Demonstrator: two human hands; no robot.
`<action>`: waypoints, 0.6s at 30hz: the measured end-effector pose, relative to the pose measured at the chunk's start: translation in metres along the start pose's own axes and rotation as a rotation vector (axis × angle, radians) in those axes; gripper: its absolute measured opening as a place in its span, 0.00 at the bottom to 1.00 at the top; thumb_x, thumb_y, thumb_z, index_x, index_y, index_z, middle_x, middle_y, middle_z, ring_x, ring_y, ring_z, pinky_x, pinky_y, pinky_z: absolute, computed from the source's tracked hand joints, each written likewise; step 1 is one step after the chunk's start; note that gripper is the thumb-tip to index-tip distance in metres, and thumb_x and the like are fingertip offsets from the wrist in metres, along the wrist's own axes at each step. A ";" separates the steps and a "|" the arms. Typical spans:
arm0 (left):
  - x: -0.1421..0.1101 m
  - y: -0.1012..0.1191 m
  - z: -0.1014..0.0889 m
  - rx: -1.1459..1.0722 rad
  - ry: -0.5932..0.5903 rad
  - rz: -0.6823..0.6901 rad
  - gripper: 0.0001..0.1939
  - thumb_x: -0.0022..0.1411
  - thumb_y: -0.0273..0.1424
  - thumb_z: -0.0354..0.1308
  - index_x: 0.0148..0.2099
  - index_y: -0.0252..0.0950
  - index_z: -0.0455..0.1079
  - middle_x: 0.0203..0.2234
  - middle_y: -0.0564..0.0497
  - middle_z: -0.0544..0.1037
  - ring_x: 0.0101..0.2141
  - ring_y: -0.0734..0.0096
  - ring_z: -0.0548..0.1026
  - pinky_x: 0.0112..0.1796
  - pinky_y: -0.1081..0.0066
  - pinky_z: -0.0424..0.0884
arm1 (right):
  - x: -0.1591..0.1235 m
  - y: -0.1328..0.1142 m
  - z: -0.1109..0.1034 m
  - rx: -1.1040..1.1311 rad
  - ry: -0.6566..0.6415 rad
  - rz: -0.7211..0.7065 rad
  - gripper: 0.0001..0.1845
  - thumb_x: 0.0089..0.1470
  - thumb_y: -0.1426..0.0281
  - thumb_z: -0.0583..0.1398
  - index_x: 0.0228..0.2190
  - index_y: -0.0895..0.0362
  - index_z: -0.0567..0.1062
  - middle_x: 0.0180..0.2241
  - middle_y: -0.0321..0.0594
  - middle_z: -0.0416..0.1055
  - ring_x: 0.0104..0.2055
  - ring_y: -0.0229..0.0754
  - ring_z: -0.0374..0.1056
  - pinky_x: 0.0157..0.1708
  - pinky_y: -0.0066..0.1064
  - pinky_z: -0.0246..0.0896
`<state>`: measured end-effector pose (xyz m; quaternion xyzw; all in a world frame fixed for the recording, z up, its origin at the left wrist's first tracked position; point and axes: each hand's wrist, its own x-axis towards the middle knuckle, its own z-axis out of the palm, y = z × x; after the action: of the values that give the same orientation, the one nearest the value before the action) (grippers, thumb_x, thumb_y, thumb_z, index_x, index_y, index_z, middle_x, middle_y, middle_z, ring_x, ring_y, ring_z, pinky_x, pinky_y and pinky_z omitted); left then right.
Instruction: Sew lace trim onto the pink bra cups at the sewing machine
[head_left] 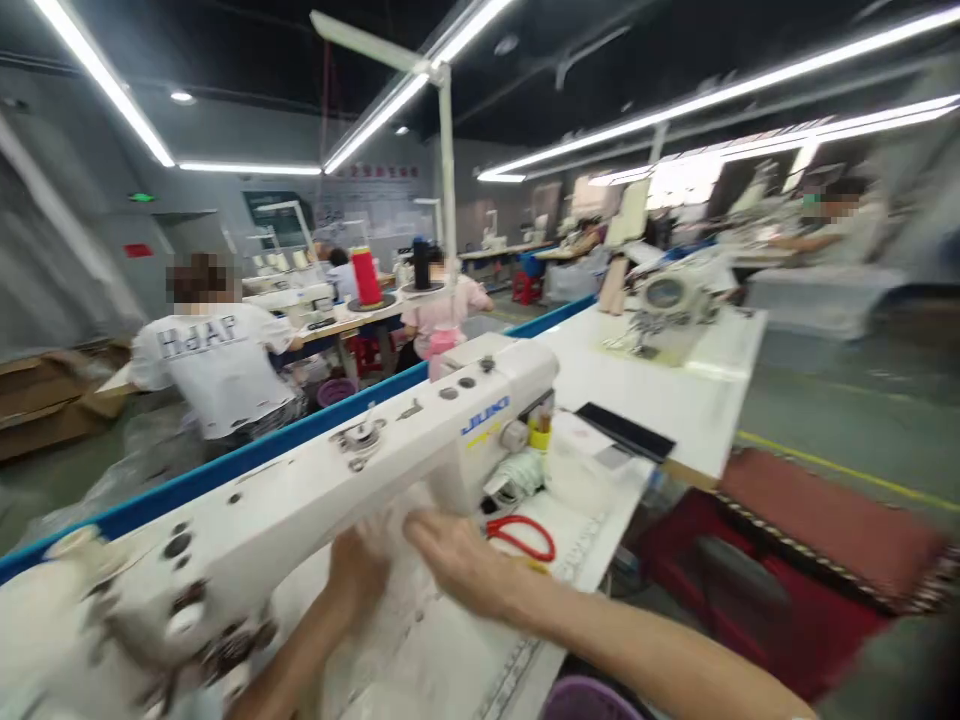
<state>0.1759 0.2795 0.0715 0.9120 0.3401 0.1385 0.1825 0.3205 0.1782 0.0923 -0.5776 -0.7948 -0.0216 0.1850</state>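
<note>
A white JUKI sewing machine (315, 510) stretches across the table in front of me. My left hand (361, 568) reaches under the machine's arm, its fingertips blurred against pale material. Close beside it, my right hand (461, 565) is closed, thumb and fingers pinched on thin white material (409, 620) that looks like sheer fabric; blur hides its exact kind. Red-handled scissors (553, 545) lie just right of my right hand. Behind them, a bundle of pale striped cloth (521, 478) rests against the machine's base.
A dark flat object (626, 430) lies on the white table to the right. Another sewing machine (667, 300) stands farther back. A red cushioned seat (832, 520) is at lower right. A person in a white shirt (210, 360) sits at left, beyond a blue edge (285, 440).
</note>
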 end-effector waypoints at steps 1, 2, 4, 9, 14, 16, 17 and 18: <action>0.002 -0.003 0.001 0.009 0.013 0.025 0.20 0.52 0.25 0.49 0.48 0.37 0.69 0.40 0.42 0.76 0.47 0.48 0.70 0.49 0.52 0.62 | -0.016 -0.002 -0.012 -0.001 0.026 -0.036 0.13 0.52 0.83 0.51 0.38 0.58 0.67 0.42 0.43 0.70 0.43 0.38 0.66 0.41 0.26 0.64; 0.003 -0.007 0.003 0.032 0.051 0.036 0.22 0.52 0.26 0.49 0.51 0.36 0.67 0.43 0.41 0.75 0.48 0.46 0.69 0.50 0.52 0.61 | -0.032 -0.004 -0.024 0.022 0.082 -0.083 0.13 0.54 0.82 0.49 0.39 0.58 0.65 0.44 0.44 0.68 0.46 0.37 0.64 0.44 0.26 0.63; 0.007 -0.009 0.005 0.143 0.129 0.009 0.23 0.56 0.27 0.45 0.55 0.36 0.64 0.47 0.41 0.73 0.49 0.48 0.68 0.50 0.52 0.60 | -0.061 -0.007 -0.048 0.186 0.287 -0.165 0.13 0.56 0.82 0.47 0.40 0.58 0.63 0.45 0.47 0.67 0.48 0.38 0.63 0.46 0.28 0.62; -0.001 0.031 -0.001 -0.259 0.005 -0.103 0.25 0.64 0.41 0.40 0.57 0.33 0.60 0.52 0.40 0.69 0.55 0.52 0.61 0.55 0.54 0.52 | -0.102 -0.011 -0.083 0.404 0.395 -0.200 0.14 0.57 0.83 0.47 0.42 0.57 0.62 0.45 0.49 0.67 0.48 0.38 0.64 0.47 0.30 0.63; -0.041 0.100 -0.006 -1.235 -0.483 -0.185 0.31 0.59 0.53 0.46 0.48 0.30 0.67 0.33 0.45 0.75 0.33 0.69 0.72 0.39 0.67 0.66 | -0.121 -0.018 -0.081 0.529 0.457 -0.209 0.18 0.58 0.82 0.47 0.46 0.55 0.64 0.46 0.48 0.68 0.51 0.42 0.64 0.48 0.36 0.63; -0.056 0.111 -0.008 -1.311 -0.401 -0.253 0.25 0.50 0.47 0.61 0.40 0.29 0.70 0.25 0.51 0.71 0.25 0.78 0.67 0.30 0.76 0.63 | -0.133 -0.019 -0.081 0.510 0.491 -0.145 0.18 0.58 0.81 0.47 0.46 0.53 0.66 0.45 0.46 0.70 0.50 0.43 0.66 0.48 0.36 0.64; -0.063 0.112 -0.009 -1.308 -0.343 -0.286 0.23 0.48 0.45 0.64 0.36 0.29 0.70 0.22 0.54 0.69 0.22 0.80 0.65 0.26 0.78 0.59 | -0.141 -0.019 -0.081 0.498 0.496 -0.103 0.17 0.59 0.79 0.47 0.44 0.52 0.68 0.44 0.45 0.71 0.49 0.44 0.67 0.47 0.36 0.65; -0.071 0.111 -0.010 -1.287 -0.288 -0.309 0.21 0.47 0.43 0.65 0.34 0.29 0.69 0.19 0.56 0.67 0.20 0.82 0.63 0.24 0.79 0.57 | -0.148 -0.017 -0.081 0.483 0.486 -0.068 0.15 0.59 0.77 0.48 0.42 0.52 0.69 0.42 0.44 0.73 0.46 0.44 0.69 0.45 0.34 0.66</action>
<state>0.1841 0.1563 0.1189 0.5718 0.2887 0.1628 0.7505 0.3661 0.0176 0.1238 -0.4683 -0.7284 0.0242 0.4995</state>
